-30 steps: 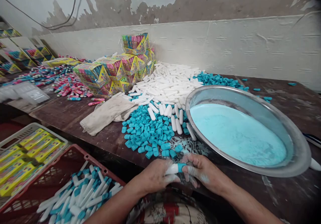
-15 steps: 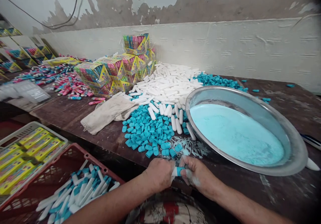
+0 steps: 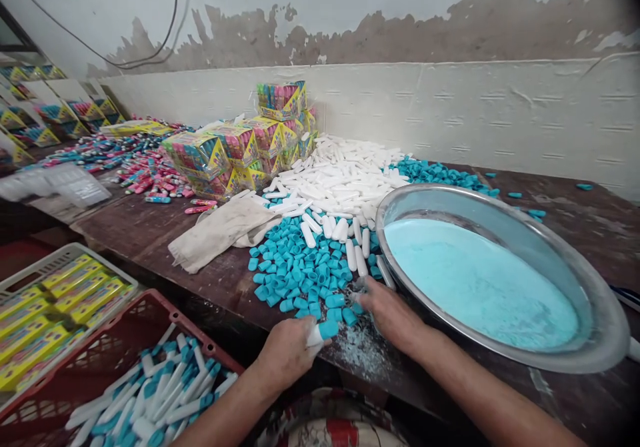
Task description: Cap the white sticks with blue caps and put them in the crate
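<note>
My left hand point(image 3: 290, 350) is closed around a white tube with a blue cap point(image 3: 328, 329) on its end, at the table's front edge. My right hand point(image 3: 387, 310) reaches to the near right side of the blue cap pile point(image 3: 305, 267), beside a few white tubes point(image 3: 356, 259); its fingertips are blurred, so what they hold, if anything, cannot be made out. Right of it stands a large metal basin point(image 3: 500, 350) with light blue powder point(image 3: 475, 280). Behind the caps lies a heap of white tubes point(image 3: 345, 167).
A beige cloth point(image 3: 220, 233) lies left of the caps. Packed display boxes point(image 3: 240, 147) stand behind it. At lower left are a red crate point(image 3: 175, 313) of capped tubes and a white crate point(image 3: 65, 250) of yellow packs. Powder point(image 3: 363, 353) is spilled on the table.
My right hand has left the capped tube and moved up to the blue caps. My left hand has shifted left with the tube. The view has tilted slightly upward.
</note>
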`<state>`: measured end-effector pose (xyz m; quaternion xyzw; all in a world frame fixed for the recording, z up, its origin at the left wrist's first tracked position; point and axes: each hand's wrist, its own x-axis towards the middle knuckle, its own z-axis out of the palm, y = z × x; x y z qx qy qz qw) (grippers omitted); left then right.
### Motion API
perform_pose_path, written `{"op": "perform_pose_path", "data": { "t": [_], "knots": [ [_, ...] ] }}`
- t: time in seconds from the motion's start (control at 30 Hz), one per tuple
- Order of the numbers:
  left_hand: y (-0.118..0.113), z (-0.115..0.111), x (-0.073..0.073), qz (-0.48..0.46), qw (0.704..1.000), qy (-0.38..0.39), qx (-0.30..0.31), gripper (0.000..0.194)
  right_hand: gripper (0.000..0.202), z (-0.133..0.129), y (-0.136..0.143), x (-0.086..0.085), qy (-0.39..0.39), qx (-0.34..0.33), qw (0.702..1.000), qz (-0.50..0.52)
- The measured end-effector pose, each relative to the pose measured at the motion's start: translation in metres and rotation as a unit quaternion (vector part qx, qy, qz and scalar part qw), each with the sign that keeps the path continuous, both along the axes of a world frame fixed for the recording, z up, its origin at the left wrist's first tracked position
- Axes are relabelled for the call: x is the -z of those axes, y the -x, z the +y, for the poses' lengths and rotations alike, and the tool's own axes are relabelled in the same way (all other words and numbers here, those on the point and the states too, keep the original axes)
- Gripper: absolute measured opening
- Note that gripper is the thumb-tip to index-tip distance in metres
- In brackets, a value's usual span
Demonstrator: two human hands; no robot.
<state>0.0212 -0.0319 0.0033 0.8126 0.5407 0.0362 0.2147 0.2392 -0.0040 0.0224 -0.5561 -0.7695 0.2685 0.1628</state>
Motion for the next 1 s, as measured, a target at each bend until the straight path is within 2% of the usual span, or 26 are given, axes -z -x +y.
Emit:
{"op": "perform_pose_path", "data": {
  "t": [0.1,0.17,0.3,0.43,0.53,0.6,0.67,0.73,0.8,0.87,1.0],
  "knots": [
    [0.001,-0.003,0.003,-0.020,0.999,-0.009,-0.026,0.025,0.033,-0.002,0.001,0.008,-0.058,-0.071,0.987,-0.135],
    [0.000,-0.003,0.005,-0.033,0.999,-0.015,-0.029,0.025,0.037,-0.004,0.000,0.014,-0.067,-0.068,0.985,-0.141],
    [-0.002,-0.002,0.007,-0.044,0.999,-0.018,-0.021,0.025,0.031,-0.009,-0.006,0.016,-0.030,-0.019,0.999,-0.011],
    [-0.005,-0.001,0.007,-0.045,0.999,-0.018,-0.014,0.025,0.021,-0.016,-0.011,0.012,-0.018,0.042,0.992,0.117],
    [-0.008,-0.002,0.008,-0.054,0.998,-0.014,-0.007,0.026,0.010,-0.021,-0.011,0.014,-0.028,0.071,0.988,0.136],
    [-0.009,-0.003,0.009,-0.057,0.998,-0.012,-0.011,0.025,0.006,-0.021,-0.007,0.017,0.010,0.104,0.983,0.153],
    [-0.009,-0.002,0.010,-0.058,0.998,-0.010,-0.022,0.024,0.010,-0.019,0.001,0.020,0.063,0.125,0.973,0.183],
    [-0.009,-0.001,0.010,-0.062,0.997,-0.005,-0.033,0.022,0.021,-0.016,0.010,0.020,0.062,0.115,0.973,0.189],
    [-0.008,0.001,0.010,-0.077,0.996,0.002,-0.036,0.021,0.033,-0.011,0.017,0.016,-0.016,0.099,0.987,0.125],
    [-0.008,0.003,0.009,-0.095,0.995,0.008,-0.039,0.021,0.043,-0.004,0.019,0.012,-0.095,0.110,0.989,-0.002],
    [-0.009,0.005,0.007,-0.124,0.991,0.007,-0.045,0.018,0.049,0.015,0.019,0.010,-0.152,0.135,0.954,-0.218]
  ]
}}
